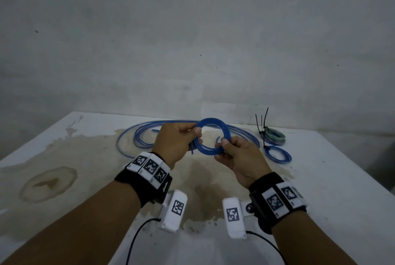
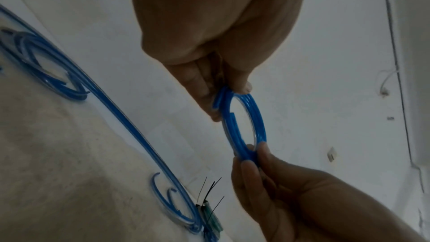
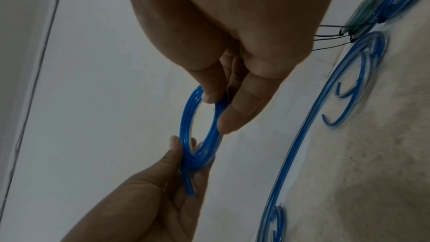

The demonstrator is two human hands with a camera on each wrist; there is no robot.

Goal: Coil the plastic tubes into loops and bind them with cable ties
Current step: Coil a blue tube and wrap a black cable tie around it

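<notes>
A blue tube coil is held up above the white table, between the 2 hands. It is a round ring of several turns of thin, glossy, see-through blue tube lying side by side. A short loose end pokes out beside the left fingers.

The left hand pinches the ring's left side between thumb and curled fingers. The right hand pinches the opposite side, thumb on top and fingers curled under. No tie shows on this ring.

Behind the hands, loose blue tubes lie on the table in wide, slack curves. To the right sits a grey-green tube coil with black cable ties whose tails stick upward. Just in front of it lies a small blue coil, flat on the table, with a black tie at its near-left edge. The table top carries broad brownish stains.
</notes>
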